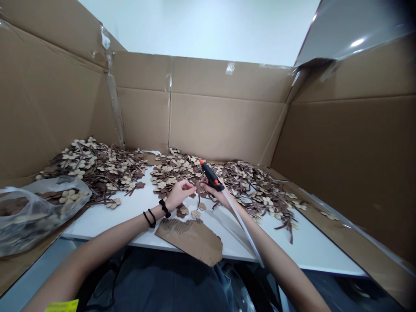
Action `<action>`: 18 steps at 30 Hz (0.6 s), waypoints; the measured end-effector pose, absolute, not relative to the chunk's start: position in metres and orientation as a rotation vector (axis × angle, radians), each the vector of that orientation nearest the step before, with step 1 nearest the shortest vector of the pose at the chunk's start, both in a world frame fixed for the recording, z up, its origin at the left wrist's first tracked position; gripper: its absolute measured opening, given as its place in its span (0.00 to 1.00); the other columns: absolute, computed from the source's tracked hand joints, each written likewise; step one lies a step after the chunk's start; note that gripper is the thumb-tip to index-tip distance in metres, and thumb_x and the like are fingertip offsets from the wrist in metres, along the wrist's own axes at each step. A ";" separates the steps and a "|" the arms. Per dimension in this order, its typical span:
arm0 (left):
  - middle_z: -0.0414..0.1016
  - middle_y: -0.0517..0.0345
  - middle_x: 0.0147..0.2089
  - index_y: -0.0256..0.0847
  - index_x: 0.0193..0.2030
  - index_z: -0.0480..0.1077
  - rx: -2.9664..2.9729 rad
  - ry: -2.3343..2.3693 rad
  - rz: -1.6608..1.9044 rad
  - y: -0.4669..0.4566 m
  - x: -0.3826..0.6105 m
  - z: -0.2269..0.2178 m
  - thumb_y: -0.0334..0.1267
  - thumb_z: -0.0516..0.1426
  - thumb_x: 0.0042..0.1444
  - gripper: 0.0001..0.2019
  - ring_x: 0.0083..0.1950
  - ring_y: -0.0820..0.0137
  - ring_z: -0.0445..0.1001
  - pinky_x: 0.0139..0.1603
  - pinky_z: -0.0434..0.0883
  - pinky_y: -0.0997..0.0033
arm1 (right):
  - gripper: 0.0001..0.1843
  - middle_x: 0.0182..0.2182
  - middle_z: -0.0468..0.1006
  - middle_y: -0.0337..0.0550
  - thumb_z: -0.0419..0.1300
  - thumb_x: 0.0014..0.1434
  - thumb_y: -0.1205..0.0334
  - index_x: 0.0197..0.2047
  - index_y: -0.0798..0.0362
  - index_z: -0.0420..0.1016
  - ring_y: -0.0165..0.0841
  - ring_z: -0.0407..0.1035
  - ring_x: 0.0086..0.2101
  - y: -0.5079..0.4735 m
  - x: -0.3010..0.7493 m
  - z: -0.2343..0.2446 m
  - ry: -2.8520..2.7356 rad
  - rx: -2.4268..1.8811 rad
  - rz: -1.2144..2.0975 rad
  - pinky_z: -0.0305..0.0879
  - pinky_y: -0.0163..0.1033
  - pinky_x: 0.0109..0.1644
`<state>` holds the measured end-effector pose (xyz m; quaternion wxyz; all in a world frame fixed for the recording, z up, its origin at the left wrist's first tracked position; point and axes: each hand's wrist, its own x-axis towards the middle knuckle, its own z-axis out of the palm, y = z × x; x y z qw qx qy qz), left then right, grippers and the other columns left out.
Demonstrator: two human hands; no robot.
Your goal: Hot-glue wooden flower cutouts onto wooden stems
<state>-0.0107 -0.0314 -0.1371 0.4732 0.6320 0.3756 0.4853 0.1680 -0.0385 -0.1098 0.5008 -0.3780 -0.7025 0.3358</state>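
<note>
My right hand [217, 194] is closed around a black glue gun [210, 175] with an orange tip that points up and away; a clear glue stick [243, 229] trails back from it along my forearm. My left hand [181, 191] is pinched on a small dark wooden piece that I cannot make out clearly, close to the right hand's fingers. Both hands hover over the white table [136, 212], just in front of a pile of small wooden flower shapes [175, 171]. A few loose flower pieces [190, 212] lie under the hands.
More heaps of flower shapes and dark stems lie at the left [97, 164] and right [260, 186]. A clear plastic bag [35, 212] with pieces sits at the far left. A torn cardboard scrap [191, 238] lies at the table's near edge. Tall cardboard walls [224, 112] surround the table.
</note>
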 end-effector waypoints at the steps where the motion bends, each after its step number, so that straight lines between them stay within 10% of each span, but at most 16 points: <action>1: 0.67 0.63 0.25 0.38 0.29 0.62 1.543 0.914 1.185 -0.032 -0.011 -0.137 0.44 0.61 0.47 0.14 0.26 0.76 0.65 0.30 0.62 0.75 | 0.15 0.30 0.74 0.41 0.62 0.49 0.49 0.34 0.51 0.73 0.35 0.68 0.33 -0.038 0.168 -0.110 -1.695 -0.913 0.818 0.64 0.41 0.41; 8: 0.69 0.62 0.30 0.39 0.41 0.63 1.493 0.832 1.161 -0.036 -0.011 -0.133 0.43 0.59 0.50 0.14 0.31 0.74 0.69 0.33 0.64 0.75 | 0.12 0.29 0.74 0.41 0.63 0.49 0.52 0.33 0.51 0.74 0.35 0.67 0.31 -0.037 0.168 -0.111 -1.718 -0.907 0.805 0.65 0.41 0.38; 18: 0.68 0.61 0.30 0.37 0.32 0.65 1.735 0.832 1.103 -0.025 -0.010 -0.147 0.41 0.58 0.51 0.09 0.33 0.73 0.67 0.34 0.64 0.74 | 0.13 0.29 0.74 0.40 0.64 0.47 0.53 0.34 0.51 0.72 0.33 0.67 0.29 -0.040 0.162 -0.118 -1.728 -0.868 0.885 0.67 0.40 0.36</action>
